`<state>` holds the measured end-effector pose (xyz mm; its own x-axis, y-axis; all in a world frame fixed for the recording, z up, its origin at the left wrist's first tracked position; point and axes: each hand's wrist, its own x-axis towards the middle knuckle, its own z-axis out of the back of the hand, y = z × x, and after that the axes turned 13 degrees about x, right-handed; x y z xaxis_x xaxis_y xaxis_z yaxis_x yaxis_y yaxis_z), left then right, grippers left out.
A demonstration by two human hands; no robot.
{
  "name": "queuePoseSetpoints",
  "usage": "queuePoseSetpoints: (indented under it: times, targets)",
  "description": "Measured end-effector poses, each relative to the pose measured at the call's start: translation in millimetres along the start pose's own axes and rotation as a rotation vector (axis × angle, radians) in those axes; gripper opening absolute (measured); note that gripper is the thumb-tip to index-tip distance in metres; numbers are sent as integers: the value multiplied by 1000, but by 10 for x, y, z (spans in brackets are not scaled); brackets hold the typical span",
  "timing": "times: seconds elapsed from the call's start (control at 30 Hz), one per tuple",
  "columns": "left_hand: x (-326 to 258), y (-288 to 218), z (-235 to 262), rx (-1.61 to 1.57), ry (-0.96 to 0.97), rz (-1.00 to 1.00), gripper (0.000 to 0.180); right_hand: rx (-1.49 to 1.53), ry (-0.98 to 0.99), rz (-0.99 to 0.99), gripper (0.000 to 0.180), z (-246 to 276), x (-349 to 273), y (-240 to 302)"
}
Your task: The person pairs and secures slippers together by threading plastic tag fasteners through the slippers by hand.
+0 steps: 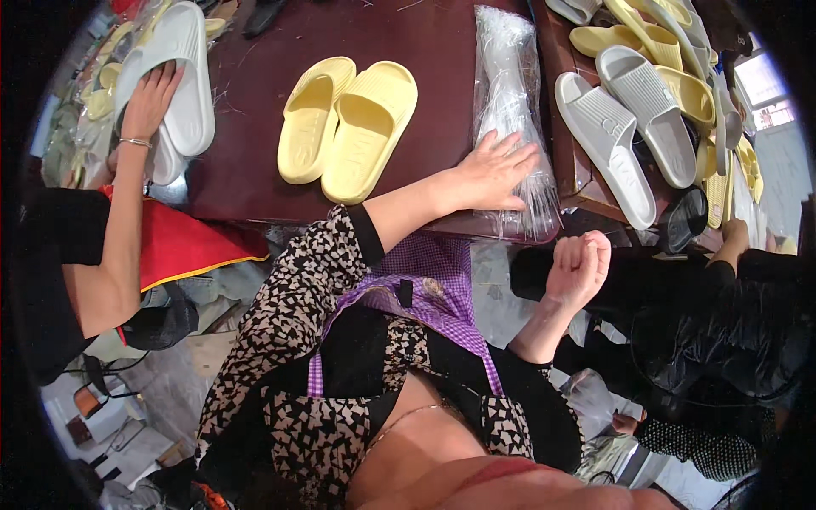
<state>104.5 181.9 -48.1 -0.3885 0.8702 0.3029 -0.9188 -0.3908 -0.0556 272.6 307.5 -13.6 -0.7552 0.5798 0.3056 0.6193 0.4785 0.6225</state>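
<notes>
My left hand (497,174) reaches across to the right and lies with spread fingers on a long bundle of thin white plastic strands (503,76) in a clear bag. Just off the table's front edge, my right hand (580,270) is raised with its fingers curled into a fist. Whatever it may hold is hidden inside the fingers. A pair of pale yellow slide slippers stands left of the bundle: the left slipper (304,149) and the right slipper (355,157) touch side by side, toes away from me.
On the dark red table (246,110), a co-worker's hand (153,102) at left grips light grey slippers (189,85). Grey slides (608,140) and several yellow ones (688,95) lie on the right-hand table. Another person's dark-sleeved arm (722,259) shows at right.
</notes>
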Motion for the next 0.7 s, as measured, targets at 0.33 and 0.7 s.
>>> queuePoseSetpoints:
  times: [0.33, 0.7]
  targets:
    - [23, 42, -79, -45, 8, 49, 85, -196, -157, 25, 9, 360, -268, 900]
    - [-10, 96, 196, -228, 69, 76, 79, 383, 188, 334, 16, 152, -247, 1509]
